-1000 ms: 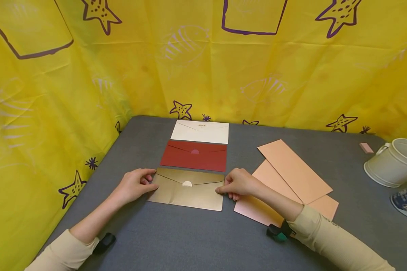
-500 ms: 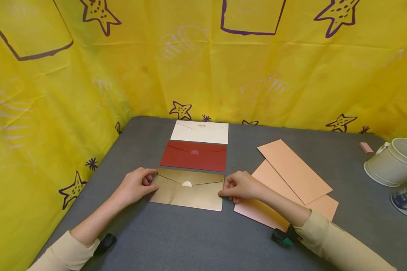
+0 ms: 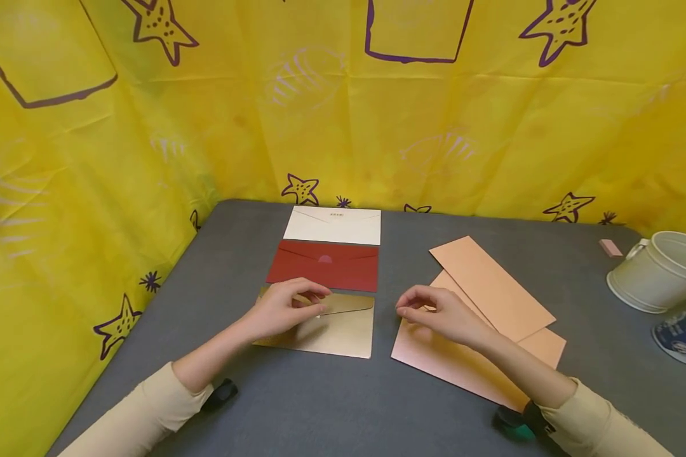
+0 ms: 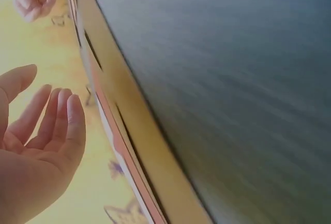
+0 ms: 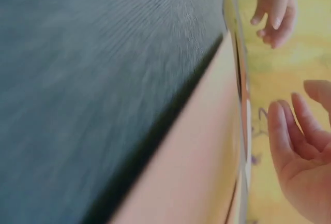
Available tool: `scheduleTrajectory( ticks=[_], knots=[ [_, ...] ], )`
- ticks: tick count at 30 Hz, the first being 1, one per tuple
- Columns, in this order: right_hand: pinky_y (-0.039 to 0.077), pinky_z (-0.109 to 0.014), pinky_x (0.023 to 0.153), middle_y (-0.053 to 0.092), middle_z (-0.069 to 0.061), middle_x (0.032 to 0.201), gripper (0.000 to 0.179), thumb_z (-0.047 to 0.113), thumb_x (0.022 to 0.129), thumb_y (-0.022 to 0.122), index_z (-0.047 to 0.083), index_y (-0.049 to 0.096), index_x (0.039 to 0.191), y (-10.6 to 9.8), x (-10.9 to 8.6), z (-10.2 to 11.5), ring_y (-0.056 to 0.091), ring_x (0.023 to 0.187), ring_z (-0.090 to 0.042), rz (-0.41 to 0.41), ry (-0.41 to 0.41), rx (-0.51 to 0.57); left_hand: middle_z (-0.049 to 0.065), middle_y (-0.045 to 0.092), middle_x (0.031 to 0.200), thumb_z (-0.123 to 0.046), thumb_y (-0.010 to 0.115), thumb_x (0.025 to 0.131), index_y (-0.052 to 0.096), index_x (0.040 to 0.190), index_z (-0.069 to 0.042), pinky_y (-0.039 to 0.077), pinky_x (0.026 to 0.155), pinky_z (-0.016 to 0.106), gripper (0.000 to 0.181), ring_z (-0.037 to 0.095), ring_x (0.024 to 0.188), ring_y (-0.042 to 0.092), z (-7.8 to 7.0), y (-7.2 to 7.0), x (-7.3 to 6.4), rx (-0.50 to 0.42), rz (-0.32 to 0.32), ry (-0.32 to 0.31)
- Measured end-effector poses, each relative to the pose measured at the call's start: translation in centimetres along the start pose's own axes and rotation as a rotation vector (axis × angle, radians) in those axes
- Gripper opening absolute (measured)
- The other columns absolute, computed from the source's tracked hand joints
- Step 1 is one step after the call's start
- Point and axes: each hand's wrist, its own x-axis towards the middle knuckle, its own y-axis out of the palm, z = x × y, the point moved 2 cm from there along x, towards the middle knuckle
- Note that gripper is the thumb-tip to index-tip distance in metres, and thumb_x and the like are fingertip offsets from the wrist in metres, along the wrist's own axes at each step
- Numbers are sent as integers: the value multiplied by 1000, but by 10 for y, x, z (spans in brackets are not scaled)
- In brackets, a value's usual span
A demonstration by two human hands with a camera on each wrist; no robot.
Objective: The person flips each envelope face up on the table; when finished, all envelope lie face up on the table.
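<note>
A gold envelope (image 3: 343, 336) lies flat on the table, its flap edge toward the red envelope (image 3: 331, 270) behind it. Farthest back in that column is a white envelope (image 3: 334, 228). My left hand (image 3: 282, 310) hovers over the gold envelope's left half with fingers loosely bent and nothing in them; the left wrist view shows this hand (image 4: 44, 146) above the surface. Over the left end of the pink envelopes (image 3: 491, 285) hovers my right hand (image 3: 443, 314), relaxed and holding nothing. The pink ones overlap at an angle.
At the right edge stand a white mug-like pot (image 3: 657, 273) and a blue patterned can (image 3: 683, 336). A small pink block (image 3: 610, 247) lies behind them. Yellow patterned cloth (image 3: 343, 127) hangs along the back and left of the grey table (image 3: 320, 412).
Both hands have let go of the gold envelope's ends. The left hand has risen and moved right over it; the right hand has moved right, over the pink envelopes.
</note>
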Motion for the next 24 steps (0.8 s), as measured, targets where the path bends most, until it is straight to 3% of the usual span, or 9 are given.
scheduleTrajectory(
  ticks=[6, 12, 17, 20, 24],
  knots=[
    [51, -25, 86, 68, -6, 107, 26, 25, 92, 70, 8, 68, 111, -32, -23, -9, 62, 103, -15, -129, 1, -10, 8, 69, 112, -16, 69, 91, 68, 119, -6, 52, 88, 31, 29, 13, 100, 63, -16, 30, 43, -44, 103, 54],
    [48, -20, 89, 63, -9, 119, 32, 20, 93, 68, 5, 63, 121, -64, -47, -23, 59, 110, -18, -244, -1, -136, 7, 67, 119, -26, 68, 92, 62, 128, -5, 48, 93, 29, 42, 9, 104, 62, -25, 60, 87, -97, 186, 4],
    [45, -44, 97, 59, -10, 126, 40, 27, 92, 69, 11, 59, 128, -82, -62, -33, 53, 119, -30, -290, 37, -291, 4, 61, 130, -34, 67, 92, 55, 137, -8, 45, 97, 28, 53, 9, 114, 58, -30, 83, 120, -99, 243, -50],
    [37, -61, 99, 54, -13, 133, 49, 31, 91, 70, 11, 55, 132, -90, -69, -40, 46, 125, -38, -286, 43, -379, 4, 58, 135, -34, 66, 93, 52, 141, -9, 44, 99, 29, 55, 13, 121, 55, -32, 95, 140, -85, 229, -58],
    [27, -72, 98, 38, -24, 146, 70, 36, 88, 72, 3, 43, 142, -100, -77, -49, 31, 133, -50, -233, 74, -450, 5, 51, 143, -33, 65, 94, 45, 146, -9, 40, 104, 29, 61, 16, 130, 48, -34, 107, 166, -88, 202, -74]
  ],
)
